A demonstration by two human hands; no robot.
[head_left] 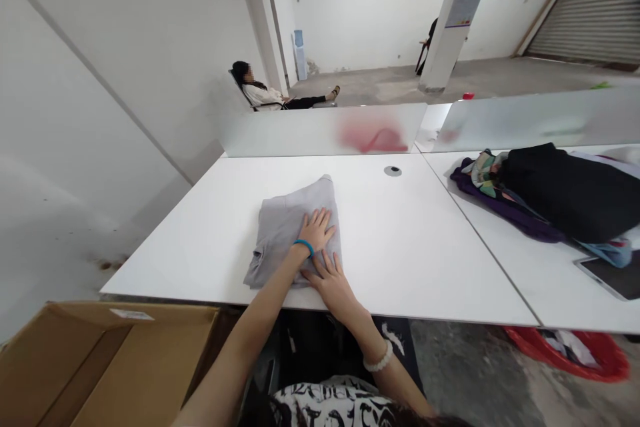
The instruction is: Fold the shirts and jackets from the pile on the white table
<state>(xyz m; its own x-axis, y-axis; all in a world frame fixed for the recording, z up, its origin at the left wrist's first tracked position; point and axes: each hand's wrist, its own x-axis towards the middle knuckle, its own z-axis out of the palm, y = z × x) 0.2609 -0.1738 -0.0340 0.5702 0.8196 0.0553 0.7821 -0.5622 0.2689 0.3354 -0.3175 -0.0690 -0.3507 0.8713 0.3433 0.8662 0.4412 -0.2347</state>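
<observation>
A folded grey garment (285, 227) lies on the white table (400, 233) near its front edge. Its exact kind cannot be made out in the folded state. My left hand (316, 230), with a blue band at the wrist, rests flat on the garment's right part, fingers spread. Just below it, my right hand (333, 283) lies with its fingers stretched over the garment's lower right corner. A beaded bracelet (380, 357) is around my right wrist. Neither hand grips the cloth.
An open cardboard box (145, 353) stands at lower left. Dark and coloured clothes (570, 190) are piled on the right table beside a tablet-like device (607, 277). A red bag (605, 353) sits below. Behind a frosted divider (280, 133), a person (265, 93) reclines.
</observation>
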